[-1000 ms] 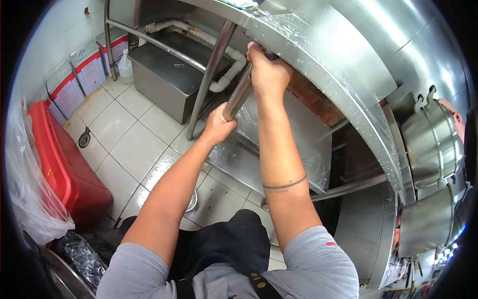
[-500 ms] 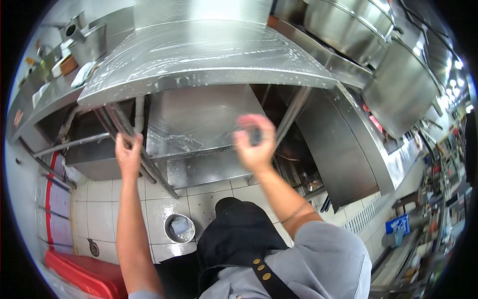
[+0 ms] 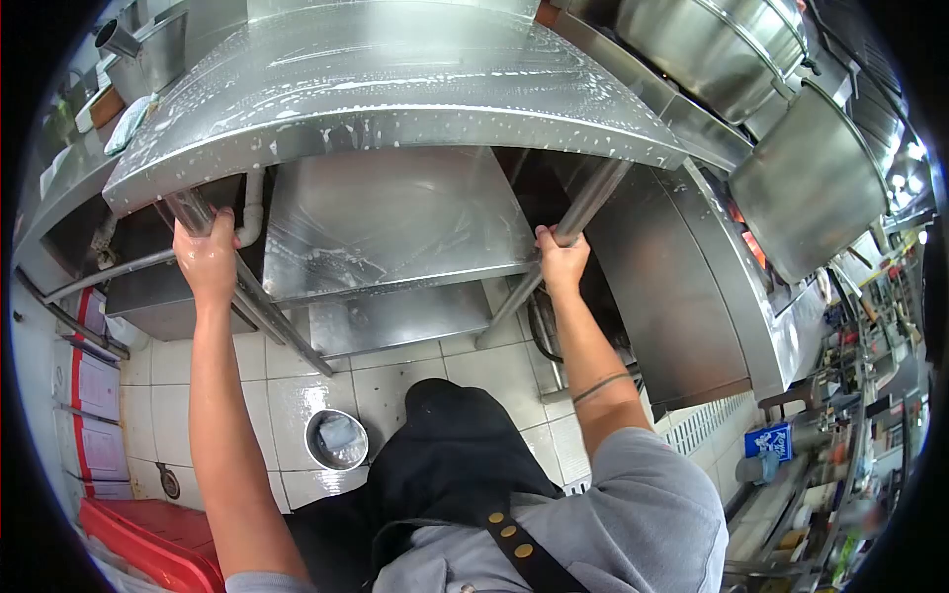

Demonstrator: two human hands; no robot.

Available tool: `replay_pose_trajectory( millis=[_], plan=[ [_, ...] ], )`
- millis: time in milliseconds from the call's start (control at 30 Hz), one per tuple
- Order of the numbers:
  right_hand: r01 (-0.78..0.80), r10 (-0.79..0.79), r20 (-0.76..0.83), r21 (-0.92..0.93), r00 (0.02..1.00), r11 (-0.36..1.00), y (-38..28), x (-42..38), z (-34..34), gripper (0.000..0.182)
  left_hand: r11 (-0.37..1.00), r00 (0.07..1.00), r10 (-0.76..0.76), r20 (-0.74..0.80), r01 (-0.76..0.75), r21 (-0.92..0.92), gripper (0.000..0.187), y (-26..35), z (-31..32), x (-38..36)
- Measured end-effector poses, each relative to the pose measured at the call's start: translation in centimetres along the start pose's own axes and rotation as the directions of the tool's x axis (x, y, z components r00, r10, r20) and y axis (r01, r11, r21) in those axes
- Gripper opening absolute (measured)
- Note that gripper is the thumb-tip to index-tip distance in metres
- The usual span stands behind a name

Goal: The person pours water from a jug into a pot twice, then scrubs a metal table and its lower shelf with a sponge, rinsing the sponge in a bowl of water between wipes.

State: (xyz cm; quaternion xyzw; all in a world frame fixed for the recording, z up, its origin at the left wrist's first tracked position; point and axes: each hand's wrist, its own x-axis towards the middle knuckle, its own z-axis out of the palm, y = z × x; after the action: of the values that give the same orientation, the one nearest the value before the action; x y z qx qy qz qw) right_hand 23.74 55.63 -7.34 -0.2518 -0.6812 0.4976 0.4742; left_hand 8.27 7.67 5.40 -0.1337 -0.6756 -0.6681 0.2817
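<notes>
A stainless steel table stands before me, its top wet with soap suds and drops hanging along the front edge. My left hand is closed around its left front leg, just under the top. My right hand is wrapped around the right front leg, partway down. Whether anything sits between that palm and the leg is hidden. Between the legs, the wet middle shelf shows streaks of foam, with a lower shelf beneath it.
A metal bucket with a grey cloth in water stands on the tiled floor by my knee. At lower left lies a red lid. Large steel pots stand on the stove at right. A steel counter borders the left.
My right hand, blurred and off the leg with a dark object in it before, now grips the right leg. My left hand has moved up its leg. The table appears nearer.
</notes>
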Motion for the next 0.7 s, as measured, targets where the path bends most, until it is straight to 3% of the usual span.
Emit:
replay_pose_trajectory(
  millis=[67, 100, 133, 167, 200, 233, 300, 333, 367, 433, 500, 567, 633, 700],
  plan=[
    [0.02, -0.016, 0.067, -0.073, 0.998, 0.997, -1.6, 1.4, -1.0, 0.029, 0.999, 1.0, 0.004, 0.009, -0.004, 0.049, 0.016, -0.1, 0.0, 0.0],
    [0.153, -0.148, 0.059, -0.087, 0.987, 0.984, -5.6, 3.0, -1.3, 0.026, 0.999, 1.0, 0.005, 0.001, -0.005, 0.046, 0.016, -0.3, 0.1, 0.4],
    [0.121, -0.123, 0.069, 0.037, 0.99, 0.992, -12.3, 3.7, -1.2, 0.021, 0.999, 1.0, 0.024, -0.002, -0.024, 0.04, 0.016, -0.5, -0.2, 0.3],
    [0.287, -0.305, 0.071, 0.189, 0.95, 0.939, -14.4, 6.6, -0.9, 0.019, 0.999, 0.999, 0.032, 0.013, -0.032, 0.038, 0.016, -0.8, -0.5, -0.1],
    [0.305, -0.344, 0.083, 0.305, 0.935, 0.902, -17.9, 7.6, -0.4, 0.017, 0.999, 1.0, 0.017, -0.007, -0.017, 0.051, 0.016, -1.1, -0.5, 0.0],
    [0.197, -0.263, 0.133, 0.375, 0.956, 0.906, -18.2, 8.4, -0.6, 0.018, 0.999, 1.0, 0.021, 0.011, -0.021, 0.028, 0.017, -1.6, -0.6, 0.2],
    [0.289, -0.289, -0.014, 0.098, 0.957, 0.952, -13.4, 8.7, -0.4, 0.016, 0.999, 1.0, 0.014, 0.004, -0.014, 0.044, 0.017, -1.4, -0.6, 0.1],
    [0.217, -0.217, 0.07, 0.005, 0.974, 0.976, -10.7, 6.5, -1.0, 0.019, 0.999, 1.0, 0.014, -0.006, -0.014, 0.043, 0.017, -1.6, -0.5, 0.1],
    [0.212, -0.212, 0.031, 0.013, 0.977, 0.977, -6.4, 4.0, -0.5, 0.02, 1.0, 1.0, -0.002, 0.004, 0.002, 0.027, 0.015, -1.7, -0.5, 0.1],
    [0.025, -0.041, 0.153, 0.109, 0.987, 0.994, 0.1, 0.0, -0.6, 0.023, 1.0, 1.0, 0.004, 0.005, -0.004, 0.005, 0.014, -1.4, -0.5, 0.2],
    [-0.041, 0.023, 0.152, 0.116, 0.988, 0.992, -1.1, -0.2, -0.8, 0.025, 0.999, 0.999, -0.031, 0.026, 0.03, 0.042, 0.015, -1.1, -0.6, 0.0],
    [0.092, -0.091, 0.188, -0.001, 0.978, 0.996, -2.3, 1.8, -1.6, 0.027, 0.999, 0.999, -0.031, 0.034, 0.03, 0.036, 0.015, -0.5, -0.6, 0.2],
    [0.144, -0.179, 0.181, 0.19, 0.967, 0.971, -10.5, 5.2, -1.3, 0.022, 0.992, 0.999, -0.044, 0.031, 0.04, 0.123, 0.016, -0.4, -0.9, 0.1],
    [0.069, -0.165, 0.28, 0.322, 0.946, 0.944, -16.8, 7.2, -1.2, 0.018, 0.998, 0.999, -0.033, 0.036, 0.031, 0.06, 0.016, -1.4, -1.1, 0.2]
  ],
)
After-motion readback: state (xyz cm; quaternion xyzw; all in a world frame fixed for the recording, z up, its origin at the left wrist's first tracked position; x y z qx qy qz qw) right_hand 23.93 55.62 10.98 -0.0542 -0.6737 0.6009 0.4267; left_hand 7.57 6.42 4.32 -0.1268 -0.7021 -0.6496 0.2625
